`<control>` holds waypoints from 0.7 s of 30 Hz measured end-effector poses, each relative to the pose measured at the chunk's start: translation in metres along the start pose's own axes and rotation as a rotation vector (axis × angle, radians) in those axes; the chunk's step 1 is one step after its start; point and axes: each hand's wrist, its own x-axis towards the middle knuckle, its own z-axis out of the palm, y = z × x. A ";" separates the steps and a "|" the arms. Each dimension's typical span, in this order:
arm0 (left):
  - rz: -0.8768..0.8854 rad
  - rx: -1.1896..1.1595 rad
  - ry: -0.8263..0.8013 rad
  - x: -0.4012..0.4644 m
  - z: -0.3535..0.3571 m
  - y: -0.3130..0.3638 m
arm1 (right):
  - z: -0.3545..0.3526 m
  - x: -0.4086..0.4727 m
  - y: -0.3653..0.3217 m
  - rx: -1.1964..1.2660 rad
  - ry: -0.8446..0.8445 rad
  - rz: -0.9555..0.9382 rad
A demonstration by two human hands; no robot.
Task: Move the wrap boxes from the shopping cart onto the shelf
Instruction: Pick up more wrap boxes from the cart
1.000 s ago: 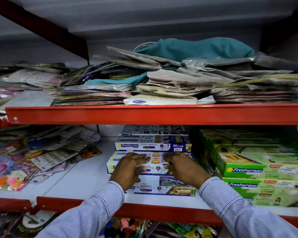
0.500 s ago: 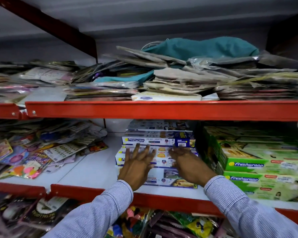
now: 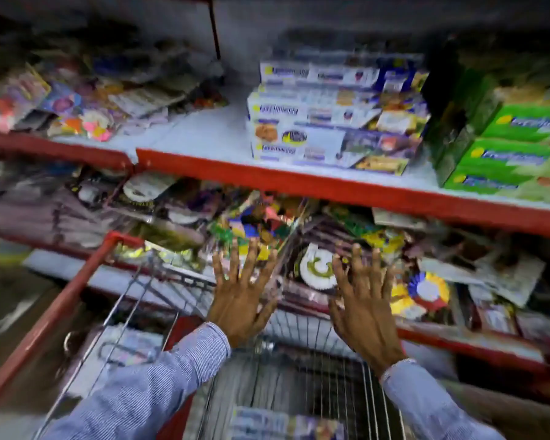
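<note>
Your left hand (image 3: 238,300) and right hand (image 3: 364,308) hang over the shopping cart (image 3: 61,308), fingers spread wide, gripping nothing. Stacked wrap boxes (image 3: 334,112) sit on the shelf (image 3: 299,181) above, beside green boxes (image 3: 508,147). One more wrap box (image 3: 286,423) (badly blurred) lies in the cart below your wrists.

Heavy motion blur across whole frame; print on the wrap boxes (image 3: 331,122) smeared, unreadable. Light comes from above/front: white shelf (image 3: 210,138) deck bright, back of shelf and top corners dark, deep shadow under its red lip. Wide-angle bend at edges, shelf lines slant. Both hands w/ spread fingers (image 3: 235,265) sharper than bkgd, still soft.
</note>
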 end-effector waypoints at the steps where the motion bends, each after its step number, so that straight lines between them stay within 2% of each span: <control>1: -0.010 -0.050 -0.069 -0.011 0.011 -0.004 | 0.011 -0.007 0.000 0.039 -0.073 -0.004; 3: 0.000 -0.046 -0.088 -0.026 0.024 -0.006 | 0.025 -0.016 -0.002 0.087 -0.067 -0.060; 4: -0.052 -0.082 -0.308 -0.085 0.074 -0.001 | 0.088 -0.061 -0.014 0.062 -0.263 -0.080; 5: -0.068 -0.139 -0.388 -0.103 0.090 -0.001 | 0.109 -0.073 -0.019 0.083 -0.334 -0.104; 6: -0.065 -0.175 -0.394 -0.126 0.104 -0.002 | 0.118 -0.087 -0.019 0.141 -0.439 -0.111; 8: -0.054 -0.123 -0.448 -0.155 0.118 0.001 | 0.139 -0.104 -0.025 0.191 -0.535 -0.077; 9: -0.052 -0.146 -0.526 -0.160 0.129 0.000 | 0.154 -0.108 -0.029 0.219 -0.633 -0.086; 11: -0.007 -0.132 -0.648 -0.187 0.171 0.000 | 0.210 -0.125 -0.035 0.200 -0.890 -0.127; 13: 0.046 -0.107 -0.709 -0.216 0.198 0.001 | 0.242 -0.142 -0.039 0.159 -1.035 -0.139; 21: 0.189 -0.139 -0.838 -0.241 0.251 -0.002 | 0.323 -0.166 -0.059 0.062 -1.216 -0.251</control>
